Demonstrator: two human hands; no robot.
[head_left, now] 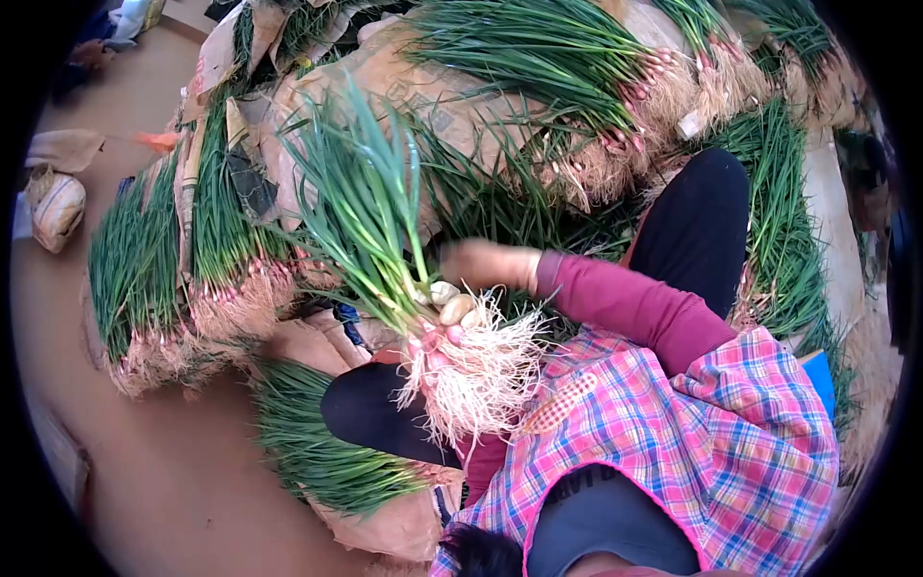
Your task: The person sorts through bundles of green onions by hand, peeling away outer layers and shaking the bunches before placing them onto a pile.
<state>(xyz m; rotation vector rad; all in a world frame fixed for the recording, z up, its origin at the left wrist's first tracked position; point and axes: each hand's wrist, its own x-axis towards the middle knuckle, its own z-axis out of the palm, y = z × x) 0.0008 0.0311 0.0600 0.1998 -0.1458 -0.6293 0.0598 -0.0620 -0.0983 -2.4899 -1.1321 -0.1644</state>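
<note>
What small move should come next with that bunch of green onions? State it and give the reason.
Probably lay the held bunch on the pile beside it: the right hand grips it upright at the bulbs, roots hanging loose, while bunches all around already lie flat.

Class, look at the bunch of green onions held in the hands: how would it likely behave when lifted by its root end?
The bunch of green onions would probably flop: its long thin leaves already splay outward. The roots look wispy, likely fragile. The right hand grips near the bulbs, probably the firmest part.
</note>
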